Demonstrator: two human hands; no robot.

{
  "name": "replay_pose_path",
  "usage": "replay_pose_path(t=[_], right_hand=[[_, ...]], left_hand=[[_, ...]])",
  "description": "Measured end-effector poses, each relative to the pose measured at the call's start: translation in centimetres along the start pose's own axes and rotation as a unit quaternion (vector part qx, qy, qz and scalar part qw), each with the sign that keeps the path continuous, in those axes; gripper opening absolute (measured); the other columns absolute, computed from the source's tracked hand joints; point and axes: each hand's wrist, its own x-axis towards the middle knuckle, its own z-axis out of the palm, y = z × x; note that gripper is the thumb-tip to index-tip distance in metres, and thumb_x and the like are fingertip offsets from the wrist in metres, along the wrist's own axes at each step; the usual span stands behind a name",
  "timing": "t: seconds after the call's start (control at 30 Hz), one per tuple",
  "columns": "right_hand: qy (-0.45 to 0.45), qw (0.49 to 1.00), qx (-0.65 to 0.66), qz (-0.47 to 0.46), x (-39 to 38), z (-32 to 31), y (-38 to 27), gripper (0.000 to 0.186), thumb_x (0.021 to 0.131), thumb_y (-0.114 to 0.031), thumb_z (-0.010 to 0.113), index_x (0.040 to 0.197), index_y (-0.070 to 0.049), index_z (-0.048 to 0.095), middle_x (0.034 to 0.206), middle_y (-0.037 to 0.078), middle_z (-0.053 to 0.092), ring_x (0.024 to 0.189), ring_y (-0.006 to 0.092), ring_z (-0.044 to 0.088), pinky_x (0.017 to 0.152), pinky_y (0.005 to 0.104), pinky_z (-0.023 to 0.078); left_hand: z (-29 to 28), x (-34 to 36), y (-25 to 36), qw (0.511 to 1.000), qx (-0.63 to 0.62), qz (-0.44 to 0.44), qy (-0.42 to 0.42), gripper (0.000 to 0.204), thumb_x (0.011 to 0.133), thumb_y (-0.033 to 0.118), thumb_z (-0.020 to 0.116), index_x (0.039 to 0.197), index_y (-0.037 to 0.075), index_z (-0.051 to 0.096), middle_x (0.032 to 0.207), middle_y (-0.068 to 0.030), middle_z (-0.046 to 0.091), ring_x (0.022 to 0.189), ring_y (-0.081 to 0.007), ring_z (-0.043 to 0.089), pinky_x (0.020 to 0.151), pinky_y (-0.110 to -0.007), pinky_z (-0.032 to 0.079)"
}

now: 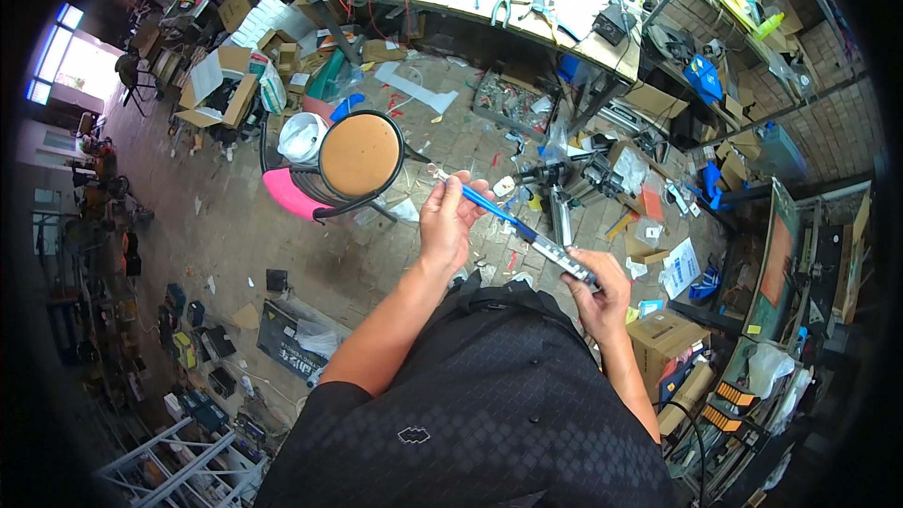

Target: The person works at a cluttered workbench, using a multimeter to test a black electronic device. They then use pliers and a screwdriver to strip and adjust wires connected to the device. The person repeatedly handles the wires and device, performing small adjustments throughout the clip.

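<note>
In front of my waist, a long slim blue-and-silver piece (pixel 515 224) slants down from left to right between my hands. Its left stretch is smooth blue, its middle is dark, and its right end looks silver-grey; I cannot make out what kind of thing it is. My left hand (pixel 450 224) is closed on the blue end, thumb on top. A small shiny tip pokes out beyond those fingers. Fingers and thumb of my right hand (pixel 603 293) grip the silver end, and the palm side is partly hidden.
A round brown-topped chair (pixel 361 154) with a pink backrest stands ahead to the left. Behind it runs a workbench (pixel 602 49) strewn with tools. A metal stand (pixel 562 212), a cardboard box (pixel 665 337) and crowded shelves line the right. A grey metal frame (pixel 179 466) lies lower left.
</note>
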Motion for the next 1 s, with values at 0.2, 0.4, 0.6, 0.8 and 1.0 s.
replay_pose_path(t=[0.2,0.4,0.6,0.8,1.0], right_hand=[[0.086,0.948,0.226,0.208,-1.4,0.5,2.7,0.029,0.106,-0.004,0.064,0.135,-0.001,0.061,0.122,0.006,0.069,0.112,0.012,0.062,0.099,0.0287,0.049],[0.199,0.845,0.419,0.267,-0.6,3.1,2.3,0.023,0.113,-0.022,0.055,0.122,-0.003,0.064,0.111,0.002,0.067,0.099,0.0101,0.061,0.092,0.0278,0.048],[0.283,0.843,0.368,0.27,0.4,1.5,2.8,0.02,0.107,-0.027,0.059,0.105,-0.008,0.063,0.09,-0.005,0.056,0.084,0.0055,0.051,0.078,0.0248,0.042],[0.324,0.817,0.399,0.26,1.4,1.8,3.9,0.03,0.103,-0.034,0.057,0.099,-0.004,0.063,0.087,0.002,0.061,0.08,0.0114,0.056,0.076,0.0281,0.044],[0.284,0.841,0.381,0.259,0.0,2.5,6.7,0.04,0.104,-0.046,0.055,0.095,-0.008,0.058,0.075,0.011,0.062,0.066,0.0209,0.06,0.064,0.0358,0.052]], left_hand=[[-0.1,-0.3,1.8,0.972,-0.05,-0.121,-0.194,0.042,0.118,0.037,0.042,0.129,0.002,0.062,0.09,-0.0108,0.072,0.097,-0.0288,0.072,0.098,-0.045,0.055],[0.0,-1.4,0.3,0.914,-0.025,-0.278,-0.295,0.037,0.117,0.034,0.047,0.131,0.002,0.059,0.085,-0.0077,0.07,0.088,-0.0261,0.069,0.098,-0.043,0.053],[0.7,-3.3,-1.3,0.937,-0.005,-0.274,-0.215,0.025,0.114,0.031,0.055,0.12,0.009,0.067,0.113,-0.0089,0.07,0.101,-0.0231,0.069,0.092,-0.043,0.057],[0.7,-2.7,-2.2,0.909,-0.042,-0.315,-0.268,0.026,0.114,0.031,0.055,0.121,0.008,0.066,0.105,-0.0053,0.069,0.096,-0.0191,0.069,0.088,-0.038,0.057],[1.4,-3.5,-4.2,0.877,-0.03,-0.373,-0.302,0.024,0.114,0.03,0.056,0.12,0.009,0.067,0.098,-0.0025,0.068,0.088,-0.0135,0.067,0.081,-0.03,0.055]])
